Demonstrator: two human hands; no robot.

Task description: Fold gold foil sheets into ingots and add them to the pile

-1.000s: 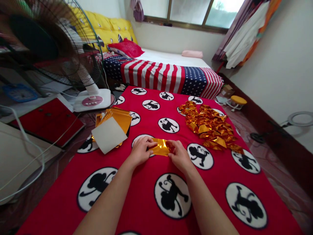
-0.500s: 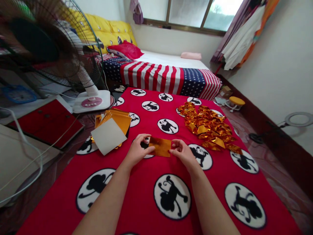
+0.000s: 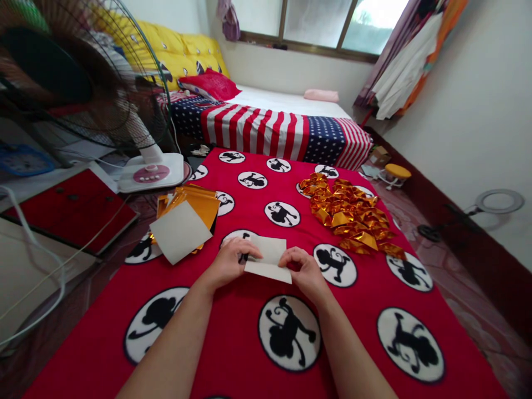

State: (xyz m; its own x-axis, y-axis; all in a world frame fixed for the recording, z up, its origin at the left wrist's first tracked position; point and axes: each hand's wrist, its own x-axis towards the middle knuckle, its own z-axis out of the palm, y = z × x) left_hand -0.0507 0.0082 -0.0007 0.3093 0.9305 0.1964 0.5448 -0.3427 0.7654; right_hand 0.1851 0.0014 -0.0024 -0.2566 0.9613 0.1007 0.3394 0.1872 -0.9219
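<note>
**Fig. 1.** Folded white sheet [image 3: 268, 257] near the middle of the red blanket [image 3: 224, 354], gripped by 2 hands. Left hand [image 3: 230, 263] closes on its left end; right hand [image 3: 301, 271] pinches its right end. Gold foil stack [image 3: 199, 200] lies at the blanket's left edge, folded gold foil pile [image 3: 349, 213] toward its right edge.

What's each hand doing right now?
Left hand: closed, holding the left edge of a folded white sheet.
Right hand: closed, pinching the right end of the same sheet.
</note>
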